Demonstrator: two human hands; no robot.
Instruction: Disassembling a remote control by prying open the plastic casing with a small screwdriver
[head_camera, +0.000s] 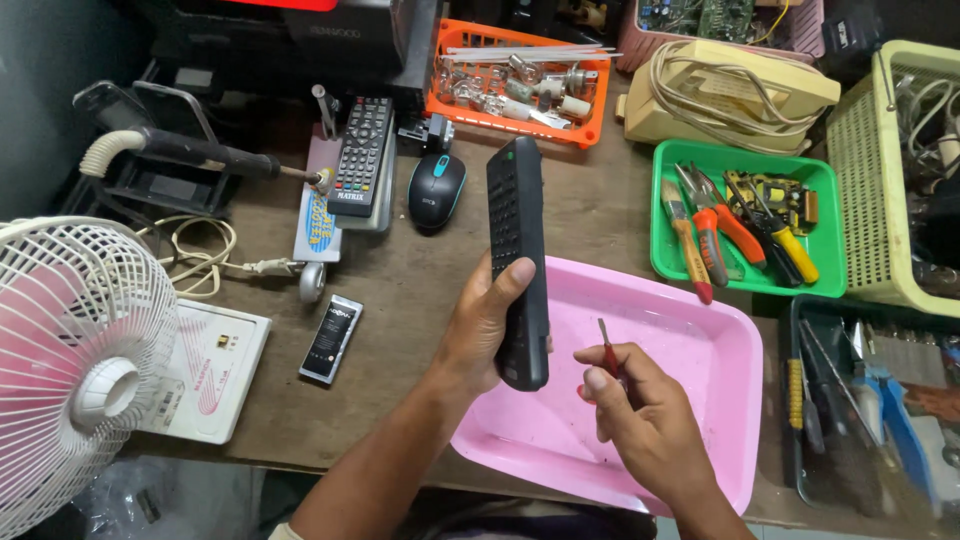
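The left hand (488, 330) is wrapped around the lower half of a long black remote control (520, 262), thumb pressed across its face and fingers closed behind it, so the remote stands nearly upright, tilted a little away, above the near-left edge of a pink tray (700, 345). The right hand (645, 425) is closed in a pinch on a small screwdriver (607, 352) with a red handle, its tip pointing up and just beside the remote's lower end, not touching it. Both hands hover over the tray, which sits on the brown workbench (420, 290).

By the look of it, this is the start of opening the remote: the buttons face up, so the case seems yet to be turned over. The next move would call for rotating the remote to bring its back or seam toward the screwdriver, then steadying the tip before any pressure goes on.

Farther out, a second remote (362, 155) and a black mouse (437, 190) lie behind, a small black battery (331, 338) to the left, a white fan (75, 365) at the left edge, an orange basket (515, 85) of bulbs at the back, and a green tray (745, 225) of pliers and screwdrivers to the right.
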